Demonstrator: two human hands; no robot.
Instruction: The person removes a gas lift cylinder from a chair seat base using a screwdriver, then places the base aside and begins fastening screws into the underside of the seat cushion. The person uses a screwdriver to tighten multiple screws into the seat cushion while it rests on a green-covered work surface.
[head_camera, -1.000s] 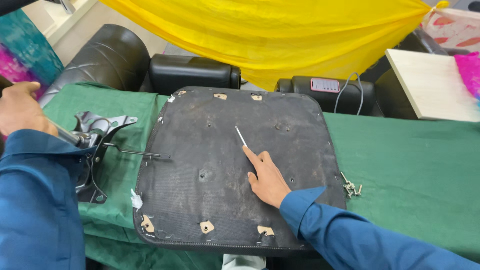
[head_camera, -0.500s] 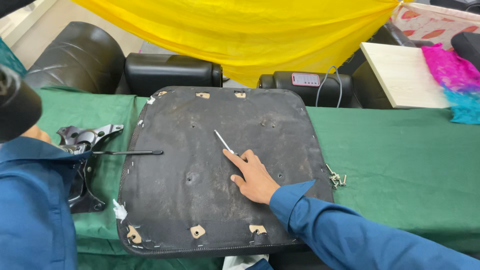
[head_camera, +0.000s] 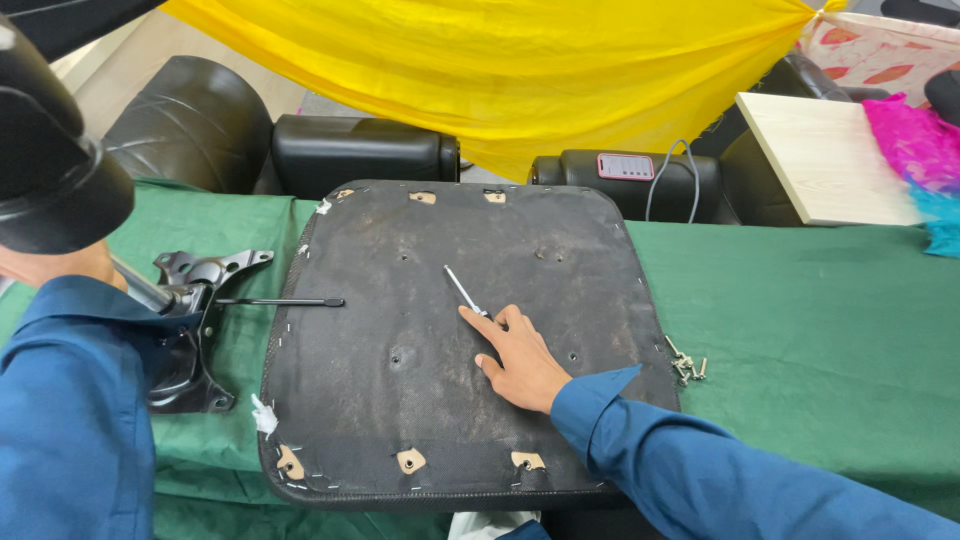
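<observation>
A black seat pan (head_camera: 400, 250) lies underside up on the green-covered table (head_camera: 800, 300). My right hand (head_camera: 520, 365) rests flat on it, index finger stretched out and touching the end of a slim metal tool (head_camera: 460, 288) that lies on the pan. My left hand (head_camera: 55, 268) at the left edge is mostly hidden behind a large rounded black chair part (head_camera: 50, 170) that it grips. A metal tube (head_camera: 140, 285) runs from it to a black mechanism plate (head_camera: 195, 300), whose thin lever rod (head_camera: 280, 301) reaches onto the pan.
Several loose screws (head_camera: 685, 365) lie right of the pan. Behind the table are black padded chair parts (head_camera: 360, 150), a phone (head_camera: 625, 166) with a cable, a yellow cloth (head_camera: 500, 70) and a pale wooden board (head_camera: 830, 155).
The large black part has come up into view at the top left, covering most of my left hand. My right hand stays on the pan by the tool.
</observation>
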